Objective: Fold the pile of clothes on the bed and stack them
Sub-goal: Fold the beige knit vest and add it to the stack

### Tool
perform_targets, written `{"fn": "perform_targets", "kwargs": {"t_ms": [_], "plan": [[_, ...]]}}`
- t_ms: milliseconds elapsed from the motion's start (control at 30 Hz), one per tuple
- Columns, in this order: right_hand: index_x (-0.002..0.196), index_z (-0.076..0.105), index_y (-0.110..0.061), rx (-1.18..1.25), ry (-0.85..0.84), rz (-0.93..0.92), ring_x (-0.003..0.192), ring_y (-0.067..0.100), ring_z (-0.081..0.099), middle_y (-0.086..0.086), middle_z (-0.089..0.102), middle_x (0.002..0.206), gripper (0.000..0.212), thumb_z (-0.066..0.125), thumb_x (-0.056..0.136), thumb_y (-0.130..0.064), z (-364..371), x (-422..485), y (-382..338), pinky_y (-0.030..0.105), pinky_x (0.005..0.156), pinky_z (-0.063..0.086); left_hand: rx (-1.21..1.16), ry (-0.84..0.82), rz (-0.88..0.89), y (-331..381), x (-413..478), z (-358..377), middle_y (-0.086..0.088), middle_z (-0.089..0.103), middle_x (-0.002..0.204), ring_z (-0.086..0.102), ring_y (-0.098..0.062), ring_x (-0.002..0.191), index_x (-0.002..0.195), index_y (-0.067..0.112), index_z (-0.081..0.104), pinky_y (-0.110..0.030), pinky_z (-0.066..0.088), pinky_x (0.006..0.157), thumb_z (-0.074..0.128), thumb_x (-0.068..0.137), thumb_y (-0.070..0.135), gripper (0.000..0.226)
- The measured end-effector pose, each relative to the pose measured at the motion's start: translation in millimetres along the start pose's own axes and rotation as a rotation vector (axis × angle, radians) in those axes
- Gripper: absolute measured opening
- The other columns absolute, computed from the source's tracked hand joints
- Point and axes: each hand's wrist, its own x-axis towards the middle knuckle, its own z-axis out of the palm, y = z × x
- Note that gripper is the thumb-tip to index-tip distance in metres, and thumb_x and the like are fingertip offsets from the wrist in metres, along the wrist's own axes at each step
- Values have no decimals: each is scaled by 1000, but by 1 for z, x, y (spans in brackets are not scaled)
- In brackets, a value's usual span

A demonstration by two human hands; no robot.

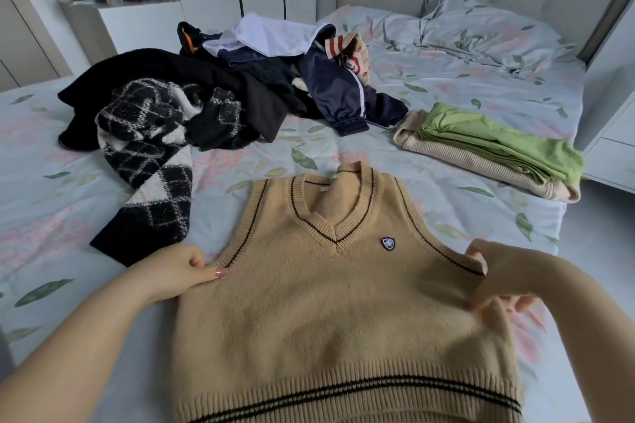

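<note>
While unfolded pile and folded stack lie beyond the fingers, left hand and right hand pinch the vest spread between them.

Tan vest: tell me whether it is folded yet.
No, the tan vest lies spread flat, front up, on the bed, with the left hand and the right hand pinching its armhole edges.

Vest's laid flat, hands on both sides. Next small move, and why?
Probably fold the right side in toward the V-neck: the tan knit vest lies flat, face up, the right hand pinches its edge below the armhole, and the left hand holds the opposite edge.
</note>
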Motion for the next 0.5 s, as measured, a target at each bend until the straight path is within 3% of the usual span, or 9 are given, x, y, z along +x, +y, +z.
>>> {"fn": "perform_targets", "kwargs": {"t_ms": [133, 200, 300, 400, 500], "plan": [[116, 54, -18, 163, 304, -80, 85, 15, 56, -1, 52, 110, 51, 75, 80, -48, 4, 16, -15, 26, 56, 50, -131, 123, -3, 10, 7, 3, -4, 60, 72, 52, -18, 68, 79, 8, 65, -30, 32, 64, 74, 80, 49, 42], [117, 57, -14, 183, 426, -137, 93, 17, 52, 4, 53, 122, 51, 72, 82, -49, 8, 27, -27, 28, 71, 43, -266, 124, -7, 19, 17, 7, -3, 68, 88, 60, -18, 79, 93, 10, 67, -29, 40, 65, 73, 82, 48, 40], [121, 58, -12, 278, 449, -183, 101, 20, 48, 9, 54, 131, 47, 71, 86, -41, 14, 39, -45, 30, 80, 35, -401, 77, -40, 33, 31, 14, 7, 62, 97, 58, -10, 86, 114, 22, 58, -24, 44, 64, 73, 81, 50, 46], [131, 51, -14, 383, 449, -202, 100, 20, 49, 9, 54, 132, 52, 66, 90, -41, 18, 48, -55, 31, 80, 38, -560, 43, 3, 36, 41, 21, 3, 64, 107, 63, -14, 98, 137, 30, 44, -33, 50, 88, 73, 85, 39, 61], [138, 48, -23, 432, 450, -259, 108, 23, 52, 7, 52, 137, 51, 64, 92, -37, 18, 54, -65, 31, 83, 40, -600, -50, 136, 36, 43, 22, 2, 58, 127, 55, -15, 121, 146, 45, 33, -30, 41, 104, 68, 91, 26, 67]]}}
